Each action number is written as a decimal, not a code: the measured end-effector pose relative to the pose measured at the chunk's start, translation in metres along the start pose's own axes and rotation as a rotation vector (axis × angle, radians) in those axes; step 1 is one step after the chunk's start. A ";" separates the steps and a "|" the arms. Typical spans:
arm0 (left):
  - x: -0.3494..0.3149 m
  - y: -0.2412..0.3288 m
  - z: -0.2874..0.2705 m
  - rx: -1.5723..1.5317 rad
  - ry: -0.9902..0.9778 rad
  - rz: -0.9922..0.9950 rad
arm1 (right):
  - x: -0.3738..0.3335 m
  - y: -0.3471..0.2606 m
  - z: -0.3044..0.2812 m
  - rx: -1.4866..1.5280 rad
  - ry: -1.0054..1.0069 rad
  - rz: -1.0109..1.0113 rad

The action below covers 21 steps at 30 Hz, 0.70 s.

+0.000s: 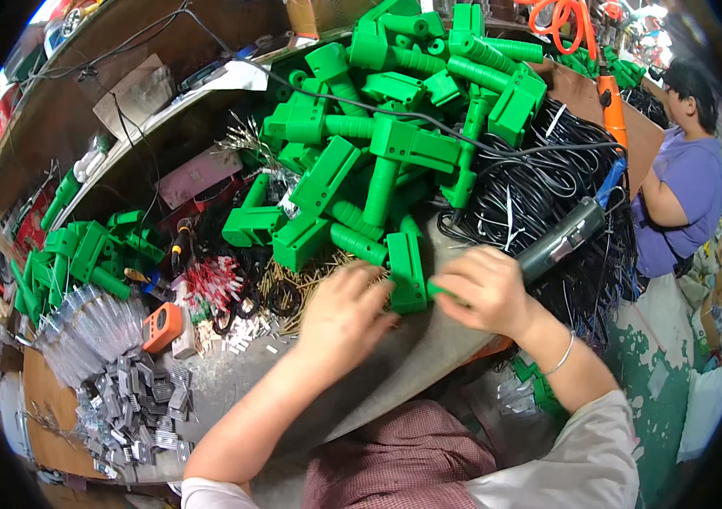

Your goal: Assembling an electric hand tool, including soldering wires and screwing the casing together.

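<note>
My right hand has its fingers closed round a small green plastic piece, mostly hidden by the fingers. Just left of it lies a green plastic housing, boxy and long. My left hand is beside the housing's left edge, fingers curled over the near side of a heap of long brass-coloured screws. Its fingertips come close to the housing; whether they touch it or pinch something cannot be seen. Beyond both hands rises a big pile of green housings with ribbed handles.
Bundled black cables and a dark cylindrical tool lie to the right. On the left are red-and-white small parts, an orange box, clear tubes and grey metal pieces. A person in purple is at far right.
</note>
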State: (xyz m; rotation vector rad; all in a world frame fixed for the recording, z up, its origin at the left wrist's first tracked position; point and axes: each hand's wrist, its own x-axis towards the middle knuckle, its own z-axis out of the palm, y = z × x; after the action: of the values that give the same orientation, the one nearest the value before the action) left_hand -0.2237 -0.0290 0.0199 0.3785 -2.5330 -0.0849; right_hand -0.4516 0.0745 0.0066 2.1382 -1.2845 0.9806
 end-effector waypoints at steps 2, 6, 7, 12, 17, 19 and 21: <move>-0.006 0.010 0.019 0.033 -0.095 -0.020 | -0.022 -0.003 -0.007 -0.015 0.307 0.071; -0.004 0.017 0.040 0.121 -0.159 -0.067 | -0.093 -0.015 -0.006 -0.115 0.661 0.634; -0.003 0.018 0.043 0.141 -0.177 -0.097 | -0.103 -0.015 0.001 0.009 0.780 0.894; -0.004 0.025 0.054 0.181 -0.140 -0.064 | -0.073 -0.022 0.007 0.242 0.812 1.048; -0.027 0.028 0.042 0.058 -0.087 -0.017 | -0.046 -0.013 0.004 0.292 0.681 0.990; -0.045 0.026 0.029 0.055 -0.083 -0.064 | -0.039 -0.008 0.016 0.303 0.610 0.866; -0.062 0.024 0.015 0.009 -0.034 -0.031 | -0.024 -0.006 0.009 0.246 0.435 1.016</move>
State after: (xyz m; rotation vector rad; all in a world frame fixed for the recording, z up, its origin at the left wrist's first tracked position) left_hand -0.1883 0.0116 -0.0220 0.4235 -2.5623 -0.0929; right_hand -0.4508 0.0845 -0.0182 1.1862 -2.0964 1.9300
